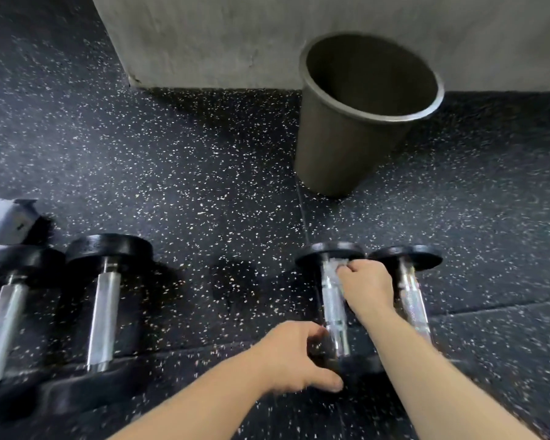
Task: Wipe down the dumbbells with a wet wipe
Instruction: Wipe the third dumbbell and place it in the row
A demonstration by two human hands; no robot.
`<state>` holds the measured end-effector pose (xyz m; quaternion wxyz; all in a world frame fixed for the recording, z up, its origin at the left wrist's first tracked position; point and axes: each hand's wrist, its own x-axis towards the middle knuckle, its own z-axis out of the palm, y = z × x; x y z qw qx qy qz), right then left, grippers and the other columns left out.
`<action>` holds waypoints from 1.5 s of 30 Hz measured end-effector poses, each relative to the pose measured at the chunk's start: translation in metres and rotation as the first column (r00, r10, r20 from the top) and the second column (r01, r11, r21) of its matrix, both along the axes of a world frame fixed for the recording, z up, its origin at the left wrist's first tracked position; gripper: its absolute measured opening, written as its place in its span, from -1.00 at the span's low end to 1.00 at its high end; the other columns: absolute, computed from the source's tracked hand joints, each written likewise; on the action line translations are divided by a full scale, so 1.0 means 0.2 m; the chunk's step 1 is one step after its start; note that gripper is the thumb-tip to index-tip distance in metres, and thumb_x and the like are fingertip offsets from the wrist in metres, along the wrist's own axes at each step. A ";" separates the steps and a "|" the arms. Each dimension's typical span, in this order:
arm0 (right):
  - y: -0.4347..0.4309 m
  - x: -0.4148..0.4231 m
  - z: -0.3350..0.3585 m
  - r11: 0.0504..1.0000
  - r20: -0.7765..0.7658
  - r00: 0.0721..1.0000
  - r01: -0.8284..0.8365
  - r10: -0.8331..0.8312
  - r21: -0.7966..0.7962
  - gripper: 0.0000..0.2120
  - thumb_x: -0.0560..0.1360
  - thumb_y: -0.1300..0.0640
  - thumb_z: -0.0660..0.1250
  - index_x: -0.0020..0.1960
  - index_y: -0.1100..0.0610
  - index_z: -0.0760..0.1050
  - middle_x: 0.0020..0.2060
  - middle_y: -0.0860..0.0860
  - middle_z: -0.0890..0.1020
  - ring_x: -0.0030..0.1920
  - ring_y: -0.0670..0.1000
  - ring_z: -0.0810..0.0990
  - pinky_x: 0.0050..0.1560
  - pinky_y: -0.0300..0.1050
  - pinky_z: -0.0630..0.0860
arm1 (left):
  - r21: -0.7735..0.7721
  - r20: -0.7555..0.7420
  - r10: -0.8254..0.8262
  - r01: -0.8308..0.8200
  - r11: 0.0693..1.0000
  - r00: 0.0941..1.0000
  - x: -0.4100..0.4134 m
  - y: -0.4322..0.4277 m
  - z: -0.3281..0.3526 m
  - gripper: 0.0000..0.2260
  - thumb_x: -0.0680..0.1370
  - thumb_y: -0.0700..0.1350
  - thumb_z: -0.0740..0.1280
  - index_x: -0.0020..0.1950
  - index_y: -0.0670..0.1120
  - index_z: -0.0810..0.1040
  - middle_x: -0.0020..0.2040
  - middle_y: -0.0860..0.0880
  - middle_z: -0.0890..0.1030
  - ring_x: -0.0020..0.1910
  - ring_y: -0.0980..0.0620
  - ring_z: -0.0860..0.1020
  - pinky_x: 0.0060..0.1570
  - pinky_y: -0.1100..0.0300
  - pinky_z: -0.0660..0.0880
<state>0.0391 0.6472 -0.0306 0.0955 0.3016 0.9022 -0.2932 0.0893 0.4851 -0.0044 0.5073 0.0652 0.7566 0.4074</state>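
Several black dumbbells with chrome handles lie on the speckled floor. My right hand (364, 287) grips a white wet wipe (332, 269) against the far end of the handle of one dumbbell (334, 308), just below its far head. My left hand (296, 354) holds the near head of that same dumbbell, fingers curled round its edge. A second dumbbell (410, 293) lies just to the right, partly behind my right forearm. Two more dumbbells, one (104, 312) and another (4, 319), lie at the left.
A grey bin (356, 128) stands empty on the floor beyond the dumbbells, against a concrete wall (204, 36). A wet wipe pack (4, 220) lies at the far left edge. Black speckled rubber flooring (219, 192) spreads between the two dumbbell pairs.
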 end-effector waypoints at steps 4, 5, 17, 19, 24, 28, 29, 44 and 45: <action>-0.01 0.09 0.02 0.989 0.066 0.988 -0.142 0.139 0.042 -0.66 0.43 0.21 0.27 -0.48 0.13 0.27 -0.53 0.03 0.38 -0.46 0.03 0.32 -0.41 -0.15 0.27 | -0.084 -0.071 -0.058 0.052 0.995 0.996 0.04 -0.02 -0.08 -0.54 0.35 0.08 0.49 0.24 0.18 0.55 0.07 0.13 0.65 0.10 0.02 0.54 0.22 0.10 0.47; -0.02 0.14 0.03 0.983 0.105 0.979 -0.181 0.176 0.042 -0.66 0.42 0.21 0.27 -0.48 0.12 0.26 -0.53 0.03 0.39 -0.46 0.03 0.33 -0.41 -0.16 0.28 | -0.100 -0.069 -0.082 0.075 0.992 0.994 0.03 -0.04 -0.10 -0.53 0.36 0.08 0.48 0.26 0.23 0.53 0.07 0.13 0.64 0.06 0.02 0.50 0.19 0.11 0.47; -0.12 -0.05 -0.02 0.979 -0.056 0.998 -0.001 -0.010 -0.206 -0.69 0.52 0.21 0.27 -0.39 0.27 0.46 -0.54 0.06 0.34 -0.46 0.03 0.28 -0.37 -0.16 0.23 | 0.054 0.036 -0.088 0.086 0.995 0.996 -0.03 -0.15 -0.16 -0.47 0.44 -0.29 0.46 0.37 0.00 0.50 0.14 0.08 0.61 -0.30 0.19 0.49 -0.38 0.44 0.40; -0.12 0.01 -0.05 0.973 -0.019 1.000 -0.003 -0.001 -0.232 -0.72 0.49 0.23 0.26 -0.39 0.21 0.43 -0.51 0.07 0.33 -0.45 0.01 0.27 -0.37 -0.15 0.20 | 0.060 0.067 -0.067 0.063 0.996 0.995 -0.03 -0.16 -0.17 -0.46 0.42 -0.32 0.42 0.36 0.02 0.51 0.13 0.09 0.62 -0.29 0.15 0.50 -0.36 0.38 0.42; -0.11 0.29 -0.03 0.932 0.235 0.946 -0.138 0.224 -0.335 -0.69 0.46 0.31 0.26 -0.45 0.14 0.41 -0.48 0.04 0.38 -0.41 -0.01 0.33 -0.42 -0.25 0.29 | 0.056 0.127 0.022 -0.030 0.998 0.992 -0.05 -0.24 -0.19 -0.50 0.29 -0.33 0.26 0.15 0.02 0.66 -0.10 0.03 0.61 -0.37 0.16 0.40 -0.42 0.40 0.32; -0.19 0.15 -0.07 0.932 0.202 0.971 -0.047 0.127 -0.359 -0.72 0.46 0.33 0.26 -0.44 0.26 0.48 -0.46 0.08 0.47 -0.37 0.04 0.44 -0.28 0.10 0.60 | 0.013 0.129 0.061 -0.063 0.998 0.990 -0.04 -0.29 -0.19 -0.44 0.33 -0.42 0.21 0.12 0.09 0.67 -0.16 0.00 0.60 -0.37 0.14 0.39 -0.46 0.40 0.30; -0.21 0.08 -0.08 0.921 0.159 0.986 0.027 0.039 -0.389 -0.78 0.45 0.32 0.26 -0.36 0.31 0.51 -0.42 0.11 0.49 -0.34 0.06 0.44 -0.21 0.19 0.61 | 0.003 0.127 0.064 -0.065 0.998 0.990 -0.04 -0.30 -0.19 -0.43 0.34 -0.43 0.20 0.15 0.10 0.66 -0.11 0.01 0.62 -0.34 0.14 0.41 -0.45 0.41 0.31; -0.33 0.11 0.01 0.918 0.260 0.939 -0.115 0.225 -0.380 -0.84 0.47 0.35 0.24 -0.28 0.31 0.52 -0.30 0.20 0.59 -0.25 0.11 0.50 0.00 0.14 0.61 | -0.055 0.093 0.093 -0.088 0.995 0.991 -0.02 -0.41 -0.24 -0.27 0.35 -0.49 0.02 0.22 0.15 0.62 0.09 0.08 0.68 0.01 0.03 0.62 -0.24 0.30 0.46; -0.35 0.06 0.02 0.906 0.239 0.962 -0.019 0.132 -0.423 -0.84 0.47 0.39 0.22 -0.16 0.44 0.55 -0.21 0.29 0.63 -0.22 0.13 0.51 0.10 0.25 0.56 | -0.074 0.070 0.132 -0.127 0.989 0.989 -0.02 -0.41 -0.24 -0.28 0.36 -0.51 0.03 0.27 0.11 0.59 0.12 0.08 0.66 0.08 0.04 0.62 -0.18 0.30 0.50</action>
